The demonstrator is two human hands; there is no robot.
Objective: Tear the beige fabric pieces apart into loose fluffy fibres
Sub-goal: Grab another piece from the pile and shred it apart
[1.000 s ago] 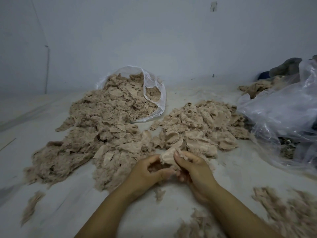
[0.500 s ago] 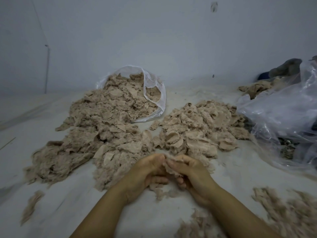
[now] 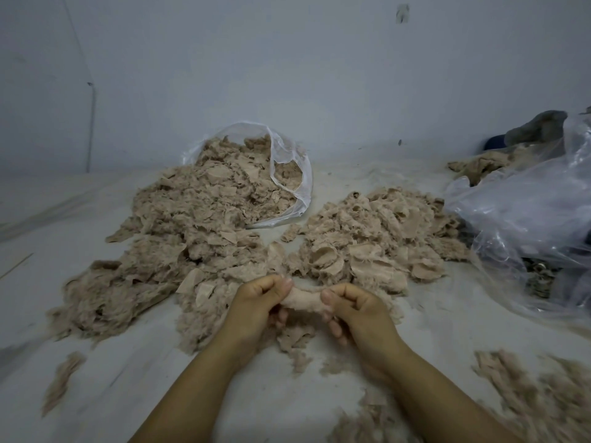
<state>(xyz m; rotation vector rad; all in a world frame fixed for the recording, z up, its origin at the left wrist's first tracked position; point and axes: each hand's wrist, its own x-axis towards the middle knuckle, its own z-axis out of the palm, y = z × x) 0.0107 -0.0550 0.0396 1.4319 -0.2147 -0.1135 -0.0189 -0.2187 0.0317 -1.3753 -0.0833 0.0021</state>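
A small beige fabric piece is stretched taut between my two hands just above the floor. My left hand pinches its left end with curled fingers. My right hand pinches its right end. Below the hands lies a tuft of loose fibres. A big heap of beige fabric pieces and fluff spreads to the left. A second heap of fabric pieces lies behind my right hand.
A clear plastic bag spills fabric at the back by the wall. A large crumpled plastic bag sits at the right, with dark cloth behind it. Loose fibres lie at the front right; a small tuft lies front left.
My hands, close together around the bunched piece before, have moved apart sideways, and the piece is now stretched out between them.
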